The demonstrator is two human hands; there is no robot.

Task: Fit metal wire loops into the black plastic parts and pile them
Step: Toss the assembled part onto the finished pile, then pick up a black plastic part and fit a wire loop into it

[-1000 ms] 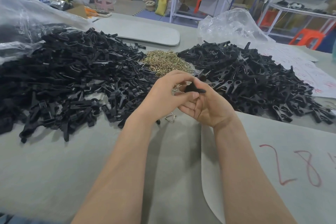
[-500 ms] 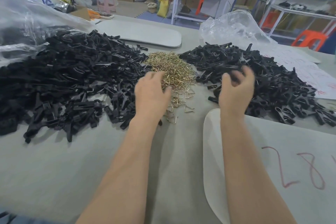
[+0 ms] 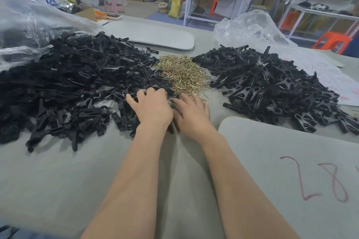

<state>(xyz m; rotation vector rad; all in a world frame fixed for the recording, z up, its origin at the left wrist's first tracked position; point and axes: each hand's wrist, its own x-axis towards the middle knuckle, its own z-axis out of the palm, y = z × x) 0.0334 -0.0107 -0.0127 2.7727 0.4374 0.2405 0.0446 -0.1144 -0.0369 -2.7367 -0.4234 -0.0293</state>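
Two bare hands work side by side at the near edge of a grey table (image 3: 58, 180) stacked with clip components. The left hand (image 3: 152, 107) curls its fingers into the edge of the left pile (image 3: 73, 83) of black parts; whether it grips one cannot be told. The right hand (image 3: 192, 117), just beside it, lies with fingers stretched and apart, their tips at the near rim of the single heap of brass-coloured wire loops (image 3: 182, 73). That heap sits between the two black piles, the right pile (image 3: 272, 87) well apart from both hands. The parts and loops are too many to count. Two grey boards, a near board (image 3: 272, 151) marked in red and a far board (image 3: 155, 34), and two clear bags, a left bag (image 3: 29, 17) and a right bag (image 3: 250, 27), also lie on the table.
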